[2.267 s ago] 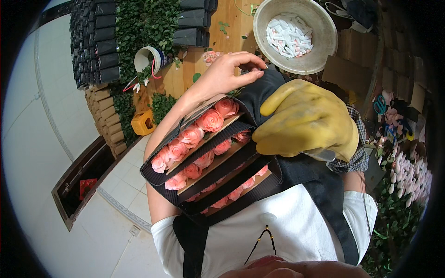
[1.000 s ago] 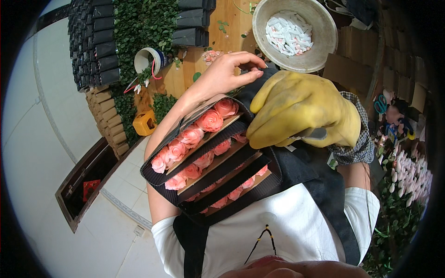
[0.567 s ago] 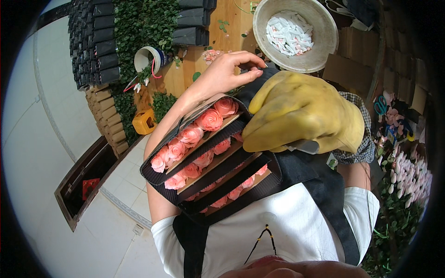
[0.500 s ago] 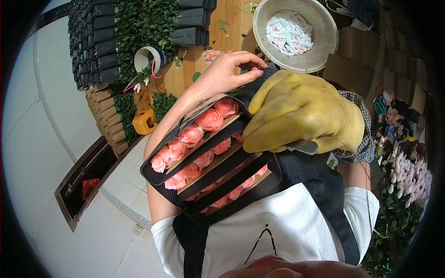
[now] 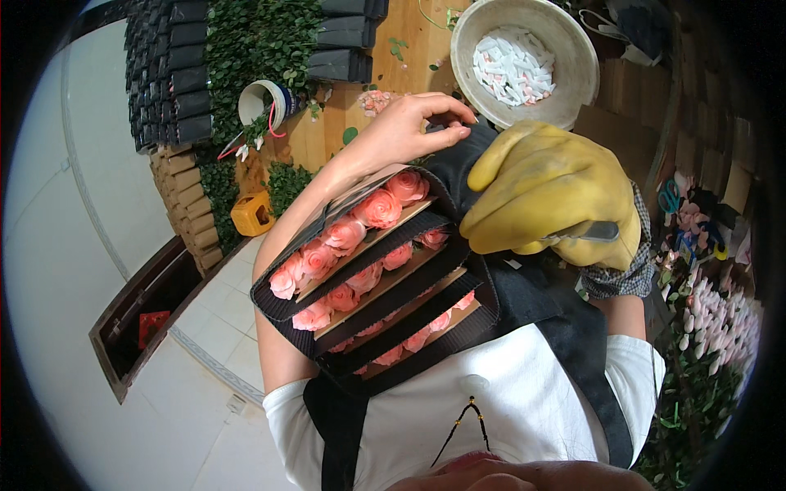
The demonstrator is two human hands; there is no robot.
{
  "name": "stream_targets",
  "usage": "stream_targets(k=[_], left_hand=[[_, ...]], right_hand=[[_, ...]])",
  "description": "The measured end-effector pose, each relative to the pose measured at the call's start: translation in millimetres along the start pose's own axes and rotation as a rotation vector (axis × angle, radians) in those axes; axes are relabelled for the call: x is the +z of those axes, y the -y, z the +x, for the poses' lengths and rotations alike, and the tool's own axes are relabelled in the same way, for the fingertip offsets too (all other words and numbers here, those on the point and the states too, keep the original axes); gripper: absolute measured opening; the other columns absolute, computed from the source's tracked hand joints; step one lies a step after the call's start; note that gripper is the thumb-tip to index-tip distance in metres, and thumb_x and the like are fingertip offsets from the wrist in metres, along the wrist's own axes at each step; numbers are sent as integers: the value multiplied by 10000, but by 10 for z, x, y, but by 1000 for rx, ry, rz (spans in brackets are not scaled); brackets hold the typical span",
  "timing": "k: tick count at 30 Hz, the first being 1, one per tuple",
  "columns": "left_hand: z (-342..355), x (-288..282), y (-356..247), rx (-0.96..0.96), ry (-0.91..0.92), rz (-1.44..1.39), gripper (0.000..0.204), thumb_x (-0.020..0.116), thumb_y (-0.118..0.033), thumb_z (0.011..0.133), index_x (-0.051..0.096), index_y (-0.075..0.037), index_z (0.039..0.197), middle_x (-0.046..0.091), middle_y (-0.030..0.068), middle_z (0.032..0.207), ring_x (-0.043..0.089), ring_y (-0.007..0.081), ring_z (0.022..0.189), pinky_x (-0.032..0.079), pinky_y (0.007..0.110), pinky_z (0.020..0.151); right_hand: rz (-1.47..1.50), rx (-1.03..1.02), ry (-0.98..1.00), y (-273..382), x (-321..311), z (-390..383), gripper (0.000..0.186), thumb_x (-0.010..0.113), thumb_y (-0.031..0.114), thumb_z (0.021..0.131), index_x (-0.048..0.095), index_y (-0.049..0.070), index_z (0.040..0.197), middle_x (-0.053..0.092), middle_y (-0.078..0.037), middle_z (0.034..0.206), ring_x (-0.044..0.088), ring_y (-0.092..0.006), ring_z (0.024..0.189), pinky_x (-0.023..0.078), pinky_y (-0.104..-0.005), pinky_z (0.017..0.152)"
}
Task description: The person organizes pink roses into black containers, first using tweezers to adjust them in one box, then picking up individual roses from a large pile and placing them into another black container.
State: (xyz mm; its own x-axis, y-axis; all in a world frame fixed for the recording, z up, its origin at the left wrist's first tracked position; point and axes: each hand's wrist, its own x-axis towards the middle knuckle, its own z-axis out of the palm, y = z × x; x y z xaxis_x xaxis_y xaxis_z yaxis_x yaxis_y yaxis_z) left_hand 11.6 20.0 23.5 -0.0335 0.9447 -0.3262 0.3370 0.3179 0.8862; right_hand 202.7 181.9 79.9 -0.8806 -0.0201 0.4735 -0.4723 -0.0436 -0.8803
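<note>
Head view: black fabric rack [image 5: 385,286] of pink roses [image 5: 378,208] sits against the chest, tilted, far end toward the wooden bench [image 5: 417,57]. Left hand [image 5: 409,127], bare, is curled over the rack's far top edge, fingertips pinching the black cloth there; closed on the fabric as far as I can see. Right hand [image 5: 547,192] in a thick yellow glove rests on the rack's right far corner, fingers bent down over the edge, with a small metal blade or clip [image 5: 591,232] wedged in its grip (which of the two, can't tell). Handling judgement: rack looks light but floppy, webbing straps over thin card shelves, so it will sag if lifted by one corner; roses are soft and bruise easily, so take the cloth rim or straps, never the blooms. Glove is bulky, poor for fine work near petals. Room: beyond the rack, a round bowl of white slips [image 5: 524,57] sits close past the glove; a tipped white cup [image 5: 264,100] and green foliage [image 5: 254,49] lie left of the rack's far end, yellow tool [image 5: 252,214] below them. Right of the rack, more flowers crowd in. Left of it, open white tiled floor [image 5: 98,245], the only free swing side.
</note>
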Motion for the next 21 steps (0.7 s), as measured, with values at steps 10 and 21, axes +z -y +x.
stream_targets(k=[10,21], left_hand=[[-8,-2,15,-34,-5,-101,221,644,-170,958,696,-25,1116,721,76,939,685,151,837,549,295,757],[68,68,85,-178,67,-287,244,666,-231,962,706,-7,1052,744,60,958,675,124,908,525,298,851]], right_hand=[[243,137,-765,125,119,-235,308,689,182,948,638,-16,1179,706,-188,1103,706,-246,978,581,-349,833],[-98,524,-884,-316,270,-437,234,635,9,957,631,-21,1189,705,-117,1126,658,-180,1018,515,-302,923]])
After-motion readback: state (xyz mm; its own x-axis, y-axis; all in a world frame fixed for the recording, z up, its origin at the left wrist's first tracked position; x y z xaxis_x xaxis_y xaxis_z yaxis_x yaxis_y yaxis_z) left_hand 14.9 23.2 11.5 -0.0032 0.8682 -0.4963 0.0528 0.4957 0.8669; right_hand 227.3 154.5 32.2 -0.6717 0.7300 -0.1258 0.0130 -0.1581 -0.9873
